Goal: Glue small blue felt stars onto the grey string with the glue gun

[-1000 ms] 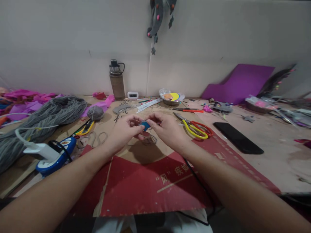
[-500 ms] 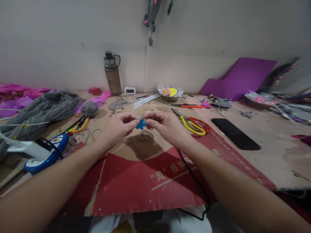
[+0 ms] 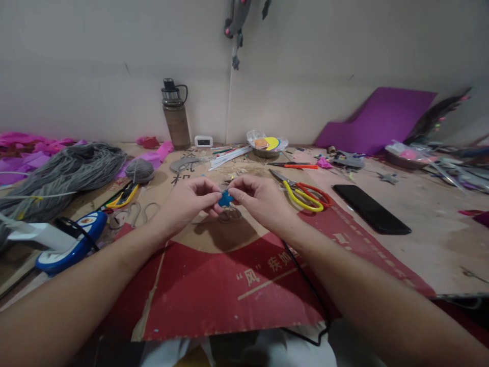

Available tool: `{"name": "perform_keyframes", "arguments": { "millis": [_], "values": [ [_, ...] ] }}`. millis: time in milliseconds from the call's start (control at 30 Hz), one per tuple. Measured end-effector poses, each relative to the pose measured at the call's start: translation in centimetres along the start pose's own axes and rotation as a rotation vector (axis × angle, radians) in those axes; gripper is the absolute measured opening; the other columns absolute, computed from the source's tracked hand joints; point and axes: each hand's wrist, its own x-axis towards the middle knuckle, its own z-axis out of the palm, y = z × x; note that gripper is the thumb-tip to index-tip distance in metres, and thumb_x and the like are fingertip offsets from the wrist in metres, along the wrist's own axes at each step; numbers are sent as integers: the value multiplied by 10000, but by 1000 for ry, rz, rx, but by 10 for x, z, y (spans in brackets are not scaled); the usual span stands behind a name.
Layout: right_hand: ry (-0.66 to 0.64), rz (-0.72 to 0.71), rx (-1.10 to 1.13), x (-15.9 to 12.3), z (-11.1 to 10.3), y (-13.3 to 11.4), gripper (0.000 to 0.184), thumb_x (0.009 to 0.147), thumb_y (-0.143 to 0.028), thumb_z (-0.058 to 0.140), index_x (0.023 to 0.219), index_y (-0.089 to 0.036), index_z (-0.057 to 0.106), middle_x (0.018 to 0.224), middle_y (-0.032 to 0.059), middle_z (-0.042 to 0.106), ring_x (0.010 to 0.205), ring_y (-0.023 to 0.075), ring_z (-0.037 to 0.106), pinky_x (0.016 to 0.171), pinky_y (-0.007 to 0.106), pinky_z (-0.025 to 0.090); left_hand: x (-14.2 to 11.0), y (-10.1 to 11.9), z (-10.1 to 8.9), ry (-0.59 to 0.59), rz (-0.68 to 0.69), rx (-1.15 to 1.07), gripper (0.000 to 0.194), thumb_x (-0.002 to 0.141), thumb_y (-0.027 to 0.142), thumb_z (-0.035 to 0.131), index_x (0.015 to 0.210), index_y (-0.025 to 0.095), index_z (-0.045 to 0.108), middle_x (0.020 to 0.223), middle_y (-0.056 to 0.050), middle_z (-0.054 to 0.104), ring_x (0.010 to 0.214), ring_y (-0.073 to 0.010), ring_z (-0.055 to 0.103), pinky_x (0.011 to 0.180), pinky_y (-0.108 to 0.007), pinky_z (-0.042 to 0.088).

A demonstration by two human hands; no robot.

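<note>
A small blue star point(image 3: 225, 198) is pinched between both hands above the cardboard sheet point(image 3: 229, 285). My left hand point(image 3: 199, 198) grips its left side with thumb and fingers closed. On the other side, my right hand point(image 3: 256, 198) is closed on the star's right edge. What the star is made of I cannot tell. Just below the hands, a thin coiled loop point(image 3: 231, 214) lies on the cardboard, partly hidden. Scissors with red and yellow handles point(image 3: 303, 196) rest to the right of my right hand.
A black phone point(image 3: 370, 209) lies at the right. Grey yarn point(image 3: 72, 173), a yarn ball point(image 3: 139, 171) and a blue-white power strip point(image 3: 72, 247) occupy the left. Along the back stand a bottle point(image 3: 176, 117), a small clock point(image 3: 204, 141) and a bowl point(image 3: 266, 152). A black cable point(image 3: 305, 278) crosses the cardboard.
The blue star has shifted slightly right and down and has been turned between the fingers. My left fingers now reach farther beneath it. Both hands still hold it.
</note>
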Motion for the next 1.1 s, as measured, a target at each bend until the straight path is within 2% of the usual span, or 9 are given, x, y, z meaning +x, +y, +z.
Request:
{"name": "perform_keyframes", "arguments": {
  "millis": [200, 367, 500, 633, 733, 833, 967, 1100],
  "values": [
    [21, -13, -47, 0, 0, -1, 110, 837, -232, 573, 809, -177, 664, 769, 22, 695, 712, 140, 611, 672, 271, 458, -1, 1, 4, -36, -19, -117, 203, 729, 244, 728, 875, 132, 644, 716, -40, 710, 631, -152, 696, 623, -275, 581],
    [15, -29, -83, -1, -1, -3, 96, 833, -191, 579, 820, -168, 672, 759, 12, 690, 686, 125, 592, 658, 256, 442, -1, 2, 3, -37, -79, -35, 198, 773, 314, 705, 857, 145, 645, 667, -48, 708, 615, -161, 697, 589, -263, 569],
    [13, -40, -106, -2, 0, -2, 107, 842, -218, 585, 834, -165, 678, 761, 12, 694, 678, 122, 588, 655, 255, 432, -1, 3, 2, -15, -48, 85, 175, 774, 316, 686, 818, 150, 652, 615, -28, 679, 493, -118, 613, 472, -215, 480],
    [-3, -45, -132, -3, 1, -3, 110, 847, -227, 583, 824, -167, 673, 745, 11, 693, 666, 124, 586, 642, 255, 426, -1, 4, 1, 29, 35, 218, 117, 745, 269, 692, 754, 156, 666, 492, 39, 553, 395, -66, 463, 393, -178, 338],
    [-10, -57, -148, -3, 0, -4, 98, 846, -217, 582, 816, -171, 663, 730, 7, 685, 657, 122, 579, 625, 249, 419, 0, 3, -1, -28, -7, 158, 123, 743, 277, 698, 760, 158, 672, 526, 17, 603, 441, -89, 532, 450, -195, 419],
    [0, -73, -173, -3, -1, -4, 98, 847, -218, 580, 798, -169, 649, 736, 11, 678, 648, 118, 564, 629, 252, 415, 1, 3, -3, -80, -64, -16, 176, 759, 319, 688, 766, 143, 694, 612, -44, 680, 531, -127, 624, 542, -233, 511],
    [8, -80, -204, -2, -3, -4, 104, 852, -224, 572, 795, -172, 641, 741, 14, 672, 636, 116, 549, 627, 254, 410, 2, 5, -4, -88, -117, -171, 226, 764, 330, 656, 762, 112, 717, 618, -91, 696, 560, -160, 659, 560, -255, 537],
    [4, -83, -212, -3, -3, -4, 96, 851, -217, 574, 805, -171, 645, 728, 9, 670, 630, 114, 551, 619, 249, 404, 3, 5, -4, -103, -134, -163, 218, 754, 321, 686, 769, 105, 710, 606, -90, 694, 547, -154, 658, 552, -243, 534]
  ]
}}
